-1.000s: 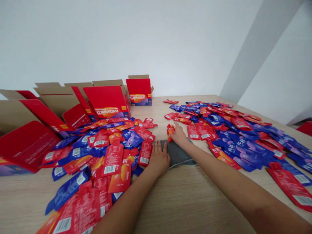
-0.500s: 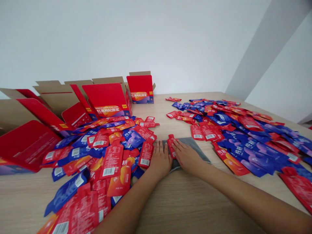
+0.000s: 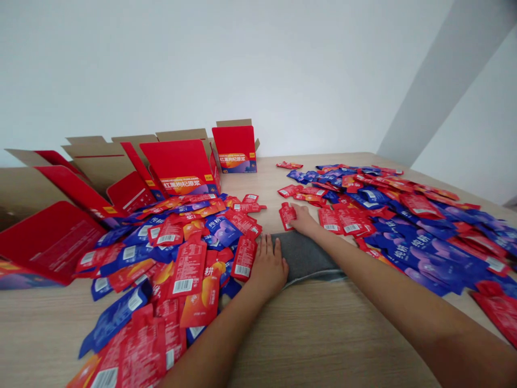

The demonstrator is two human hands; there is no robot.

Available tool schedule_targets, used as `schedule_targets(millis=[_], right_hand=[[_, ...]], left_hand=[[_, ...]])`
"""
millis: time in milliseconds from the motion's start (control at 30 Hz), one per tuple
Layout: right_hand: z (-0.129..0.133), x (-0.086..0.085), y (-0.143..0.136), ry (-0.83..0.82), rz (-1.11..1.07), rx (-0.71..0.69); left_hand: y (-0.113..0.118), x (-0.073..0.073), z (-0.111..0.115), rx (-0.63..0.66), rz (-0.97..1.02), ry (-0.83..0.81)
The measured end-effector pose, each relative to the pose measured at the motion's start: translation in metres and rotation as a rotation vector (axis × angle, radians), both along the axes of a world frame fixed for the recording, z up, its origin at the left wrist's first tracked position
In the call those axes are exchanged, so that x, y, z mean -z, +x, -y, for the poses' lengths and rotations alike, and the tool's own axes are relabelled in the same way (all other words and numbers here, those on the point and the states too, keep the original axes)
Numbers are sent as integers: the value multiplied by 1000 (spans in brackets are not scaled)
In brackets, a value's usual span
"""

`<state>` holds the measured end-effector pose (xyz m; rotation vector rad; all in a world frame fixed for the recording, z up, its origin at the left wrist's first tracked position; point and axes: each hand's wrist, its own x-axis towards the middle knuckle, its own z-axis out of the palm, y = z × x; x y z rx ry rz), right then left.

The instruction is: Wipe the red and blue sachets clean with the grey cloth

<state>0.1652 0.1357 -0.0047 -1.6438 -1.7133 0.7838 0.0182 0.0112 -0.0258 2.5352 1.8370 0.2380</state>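
My left hand [image 3: 268, 268] lies flat with fingers stretched on the left part of a grey cloth [image 3: 309, 256]. Beside its fingertips is a red spouted pouch [image 3: 244, 257] with a barcode, at the edge of the left heap. Beyond the cloth, my right hand [image 3: 306, 220] grips the right side of another small red pouch [image 3: 287, 215], whose spout points away from me. The fingers cover part of that pouch. Two red pouches [image 3: 349, 221] lie just right of the right hand.
Red and blue pouches form a left heap [image 3: 189, 267] and a right heap [image 3: 412, 242] on the wooden table [image 3: 323, 334]. Open red cartons [image 3: 177, 161] stand at the left, with one more carton [image 3: 234, 148] near the wall.
My right hand has moved away from me, off the cloth, and the red pouch that lay on the cloth has gone with it. My left hand stays on the cloth's left side.
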Motion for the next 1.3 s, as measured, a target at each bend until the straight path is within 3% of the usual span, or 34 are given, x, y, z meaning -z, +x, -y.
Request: schedule_targets(millis=[100,200,300,367,433,500,633,700,767,867,1033,1100,1200,1300], right_hand=[[-3,-5,-13,-91,-177,71],[1,-15,-42,-143,-354,12],[10,-32,-72,-106,-541,-234],[15,-42,-79,-37,-543,-425],[19,-47,-69,31,-229,-441],[21,-44,-41,67,295,-240],[31,-25,31,49,544,35],[37,-17,55,2,792,142],[41,-14,66,-35,919,147],[40,-18,68,-59,929,97],[33,-32,81,-38,856,179],[34,-36,86,6,728,237],[43,-36,79,116,305,254],[58,-28,53,42,-118,68]], left_hand=[[0,0,0,-1,11,2],[0,2,0,5,8,13],[-1,4,-1,13,-4,31],[-1,5,-1,16,-6,43],[-1,4,-1,16,-5,37],[-1,3,-1,9,0,21],[0,2,-1,8,15,7],[-1,2,-1,19,14,6],[-1,3,-2,27,8,9],[-2,4,-3,35,0,25],[-2,4,-3,31,6,37],[-1,5,-3,11,8,38],[1,5,-3,-11,8,39],[1,5,-3,-5,16,33]])
